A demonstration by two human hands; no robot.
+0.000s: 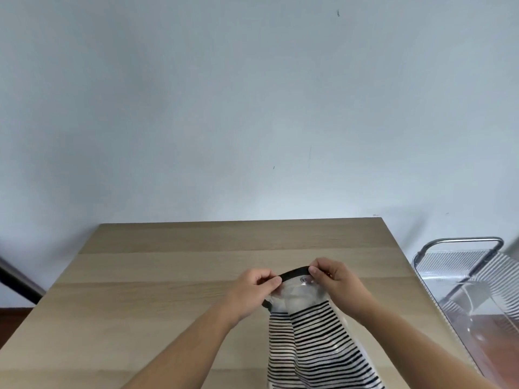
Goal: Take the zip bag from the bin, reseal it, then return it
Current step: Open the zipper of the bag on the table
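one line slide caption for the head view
Both hands pinch the striped zip bag's black seal above the wooden table.

Surface: a light wooden table (pixel 174 276), grain running in broad bands, its far edge against the pale wall.
On it: a black-and-white striped zip bag (pixel 311 338), lower part lying on the table near its near-right corner; whether the upper part touches the wood cannot be told.
Rest of the table: bare wood to the left of and beyond the zip bag.
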